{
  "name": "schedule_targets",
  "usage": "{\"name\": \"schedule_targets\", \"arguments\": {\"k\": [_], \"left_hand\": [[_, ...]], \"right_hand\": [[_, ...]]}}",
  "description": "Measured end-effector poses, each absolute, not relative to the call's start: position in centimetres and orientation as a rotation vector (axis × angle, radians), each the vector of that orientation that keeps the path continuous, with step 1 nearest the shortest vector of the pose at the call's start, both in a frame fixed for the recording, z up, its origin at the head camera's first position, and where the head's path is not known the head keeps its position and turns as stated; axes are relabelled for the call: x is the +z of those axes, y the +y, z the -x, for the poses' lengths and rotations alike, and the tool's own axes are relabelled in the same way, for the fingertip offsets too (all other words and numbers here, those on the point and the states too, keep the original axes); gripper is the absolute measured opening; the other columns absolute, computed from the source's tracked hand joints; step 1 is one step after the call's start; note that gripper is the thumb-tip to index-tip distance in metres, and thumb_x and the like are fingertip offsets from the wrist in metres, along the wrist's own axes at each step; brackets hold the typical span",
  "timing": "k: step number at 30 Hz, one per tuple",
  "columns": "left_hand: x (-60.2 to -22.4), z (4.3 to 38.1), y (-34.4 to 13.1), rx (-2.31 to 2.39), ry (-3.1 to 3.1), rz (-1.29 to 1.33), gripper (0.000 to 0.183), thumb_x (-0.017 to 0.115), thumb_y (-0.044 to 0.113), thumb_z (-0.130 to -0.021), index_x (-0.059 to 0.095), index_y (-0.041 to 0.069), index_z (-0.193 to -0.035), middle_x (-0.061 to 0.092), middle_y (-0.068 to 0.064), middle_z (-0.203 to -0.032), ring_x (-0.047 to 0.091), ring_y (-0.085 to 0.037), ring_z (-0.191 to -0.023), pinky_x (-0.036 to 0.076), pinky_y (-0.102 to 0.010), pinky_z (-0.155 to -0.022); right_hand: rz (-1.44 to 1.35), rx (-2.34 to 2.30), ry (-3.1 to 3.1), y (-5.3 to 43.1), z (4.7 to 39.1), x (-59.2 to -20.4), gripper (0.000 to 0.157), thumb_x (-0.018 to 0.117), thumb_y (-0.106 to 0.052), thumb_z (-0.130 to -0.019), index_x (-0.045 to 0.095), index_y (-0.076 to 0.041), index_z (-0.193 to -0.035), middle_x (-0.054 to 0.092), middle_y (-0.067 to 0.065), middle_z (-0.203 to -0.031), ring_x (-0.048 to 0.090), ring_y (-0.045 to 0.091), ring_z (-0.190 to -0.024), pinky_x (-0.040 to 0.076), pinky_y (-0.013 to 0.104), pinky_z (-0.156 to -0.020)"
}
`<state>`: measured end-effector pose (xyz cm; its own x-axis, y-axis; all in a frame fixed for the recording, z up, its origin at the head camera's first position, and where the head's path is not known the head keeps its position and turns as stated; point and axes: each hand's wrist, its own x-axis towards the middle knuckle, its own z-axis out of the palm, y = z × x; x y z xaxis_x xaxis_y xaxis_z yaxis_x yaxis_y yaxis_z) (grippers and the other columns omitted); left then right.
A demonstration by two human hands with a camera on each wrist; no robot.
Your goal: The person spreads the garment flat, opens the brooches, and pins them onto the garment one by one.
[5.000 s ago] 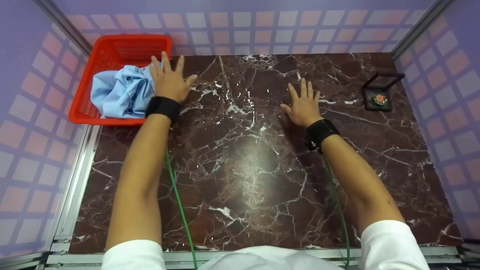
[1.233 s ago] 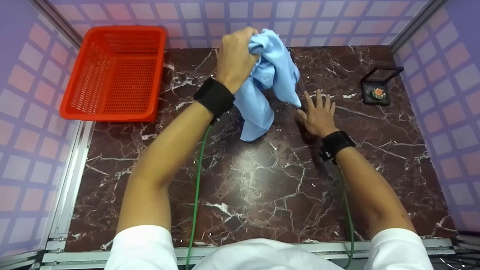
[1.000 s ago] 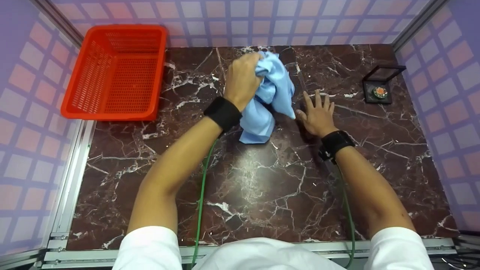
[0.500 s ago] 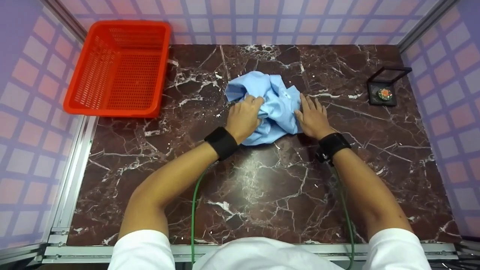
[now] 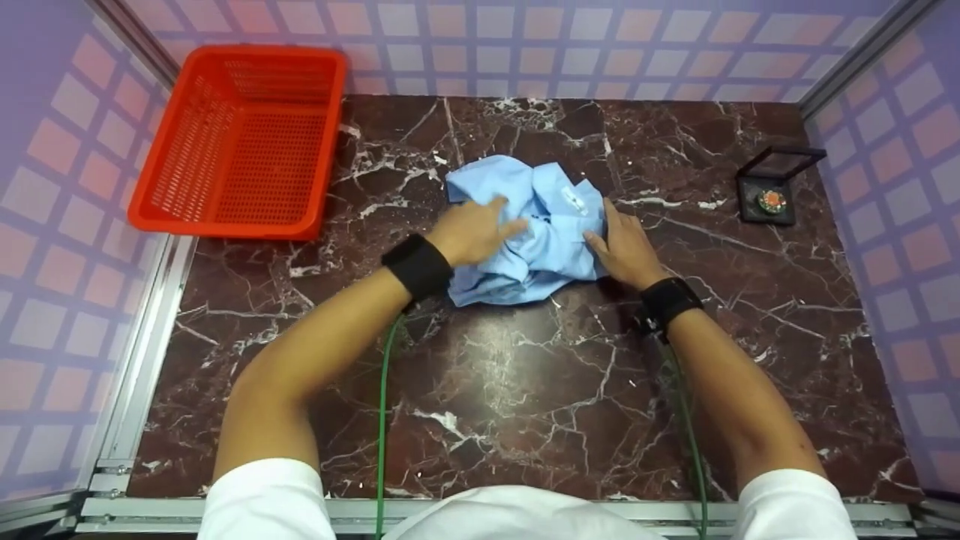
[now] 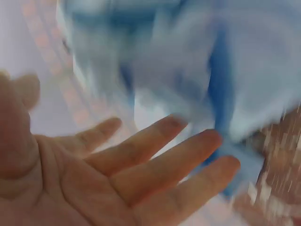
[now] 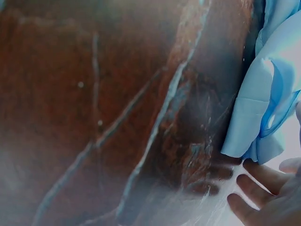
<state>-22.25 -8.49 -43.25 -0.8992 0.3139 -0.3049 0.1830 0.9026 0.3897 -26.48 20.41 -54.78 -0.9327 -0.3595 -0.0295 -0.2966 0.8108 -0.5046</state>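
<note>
A crumpled light blue shirt (image 5: 555, 240), with dark buttons and a small white label showing, lies in a heap on the marble-patterned table. Over its left part is my left hand (image 5: 472, 231); in the left wrist view its fingers (image 6: 164, 169) are spread and hold nothing, with blurred blue cloth beyond them. At the right edge of the heap my right hand (image 5: 628, 247) rests with fingers extended and the thumb over the cloth. The right wrist view shows its fingertips (image 7: 254, 190) close to a fold of the shirt (image 7: 254, 108).
A red plastic basket (image 5: 322, 172) with nothing in it stands at the back left. Toward the right lies an open black case (image 5: 757, 214) with a round coloured disc (image 5: 772, 200) inside. Green cables (image 5: 384, 405) trail from both wristbands. Patterned panels enclose the table (image 5: 525, 442).
My left hand has taken the shirt from the red basket to the middle of the table and let go, moving slightly left. My right hand now touches the shirt's right edge.
</note>
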Motion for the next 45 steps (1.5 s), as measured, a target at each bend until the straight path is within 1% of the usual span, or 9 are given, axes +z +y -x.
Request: {"name": "schedule_targets", "arguments": {"k": [3,5,8,12,16,20,26,36,45], "left_hand": [[-42.1,25.0,-9.3,0.408,2.868,-0.271,0.076,0.036,0.061,-0.103,0.042,0.001,-0.149,0.064,-0.027,-0.123,0.065,-0.043,-0.108,0.050,-0.053,-0.095],[-42.1,26.6,-9.5,0.304,2.984,-0.256,0.068,0.042,0.055,-0.104,0.052,-0.001,-0.141,0.063,-0.026,-0.126,0.061,-0.043,-0.113,0.050,-0.053,-0.093],[-42.9,28.4,-9.2,0.265,3.022,-0.293,0.060,0.051,0.048,-0.103,0.057,-0.001,-0.135,0.061,-0.023,-0.132,0.056,-0.041,-0.123,0.043,-0.051,-0.104],[-44.4,30.4,-8.8,0.319,2.920,-0.382,0.062,0.053,0.044,-0.103,0.047,0.000,-0.147,0.043,-0.020,-0.153,0.035,-0.038,-0.143,0.025,-0.049,-0.118],[-46.2,31.5,-9.2,0.362,2.777,-0.396,0.071,0.052,0.044,-0.103,0.029,0.005,-0.158,0.025,-0.015,-0.164,0.014,-0.035,-0.152,0.009,-0.051,-0.122],[-48.0,31.5,-9.7,0.396,2.702,-0.412,0.075,0.062,0.043,-0.099,0.031,0.009,-0.158,0.036,-0.013,-0.160,0.024,-0.035,-0.149,0.015,-0.054,-0.120],[-48.1,31.9,-9.8,0.528,2.748,-0.491,0.059,0.078,0.028,-0.089,0.058,0.008,-0.142,0.056,-0.015,-0.143,0.045,-0.036,-0.135,0.031,-0.052,-0.109],[-46.0,32.0,-10.4,0.599,2.789,-0.570,0.029,0.077,0.020,-0.087,0.073,0.007,-0.113,0.071,-0.011,-0.118,0.061,-0.033,-0.116,0.039,-0.049,-0.105],[-45.2,32.0,-11.8,0.679,2.749,-0.597,0.031,0.077,0.023,-0.088,0.072,0.003,-0.111,0.071,-0.013,-0.114,0.060,-0.035,-0.111,0.043,-0.044,-0.101]], "right_hand": [[0.505,-0.793,2.890,20.6,26.6,-54.5,0.072,0.055,-0.035,-0.104,0.027,0.010,-0.153,0.043,0.037,-0.143,0.038,0.050,-0.133,0.027,0.054,-0.114],[0.474,-0.796,2.897,20.6,26.4,-54.5,0.073,0.056,-0.037,-0.103,0.030,0.010,-0.152,0.044,0.037,-0.141,0.040,0.050,-0.132,0.030,0.056,-0.112],[0.403,-0.791,2.889,20.7,26.1,-54.4,0.079,0.059,-0.044,-0.100,0.031,0.008,-0.152,0.044,0.037,-0.139,0.042,0.050,-0.130,0.034,0.058,-0.109],[0.338,-0.774,2.870,20.7,26.0,-54.3,0.093,0.065,-0.054,-0.093,0.031,0.009,-0.151,0.044,0.036,-0.137,0.047,0.050,-0.125,0.037,0.058,-0.107],[0.353,-0.792,2.827,20.2,26.2,-54.2,0.092,0.075,-0.052,-0.087,0.041,0.013,-0.143,0.050,0.031,-0.127,0.052,0.044,-0.114,0.042,0.054,-0.102],[0.337,-0.845,2.756,19.8,25.7,-54.3,0.079,0.081,-0.043,-0.083,0.052,0.015,-0.129,0.054,0.027,-0.115,0.053,0.039,-0.105,0.044,0.051,-0.095],[0.263,-0.853,2.708,20.1,25.8,-53.6,0.070,0.085,-0.037,-0.080,0.052,0.011,-0.119,0.050,0.023,-0.110,0.050,0.035,-0.100,0.044,0.049,-0.092],[0.262,-0.906,2.673,20.9,26.6,-51.7,0.051,0.085,-0.024,-0.082,0.043,-0.004,-0.103,0.050,0.013,-0.091,0.051,0.033,-0.088,0.043,0.044,-0.079],[0.186,-1.237,2.525,21.6,27.2,-49.0,0.027,0.071,-0.013,-0.093,0.061,0.006,-0.108,0.057,0.006,-0.089,0.052,0.015,-0.073,0.045,0.024,-0.061]]}}
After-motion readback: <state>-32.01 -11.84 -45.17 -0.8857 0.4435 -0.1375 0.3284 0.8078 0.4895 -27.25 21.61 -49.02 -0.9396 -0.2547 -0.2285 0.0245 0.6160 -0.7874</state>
